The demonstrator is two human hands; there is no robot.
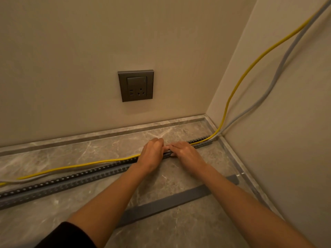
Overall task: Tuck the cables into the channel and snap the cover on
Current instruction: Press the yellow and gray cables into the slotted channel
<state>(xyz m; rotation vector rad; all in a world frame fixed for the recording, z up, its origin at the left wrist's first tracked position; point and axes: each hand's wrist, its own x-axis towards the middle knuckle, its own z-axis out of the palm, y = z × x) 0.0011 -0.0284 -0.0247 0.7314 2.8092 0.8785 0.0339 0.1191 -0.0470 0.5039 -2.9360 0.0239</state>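
Channel [71, 178] runs near-L to far-R corner. L hand [152, 154] curls on yellow cable [80, 165], R hand [184, 153] presses flat on it. Cover [170, 203] lies nearer, roughly parallel.

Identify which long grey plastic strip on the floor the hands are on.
The slotted grey plastic channel; left hand and right hand rest on it. The smooth flat grey cover strip lies apart.

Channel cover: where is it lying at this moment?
In the head view the grey cover lies flat on the marble surface, off the slotted channel and nearer the person, its right end close to the right-hand wall.
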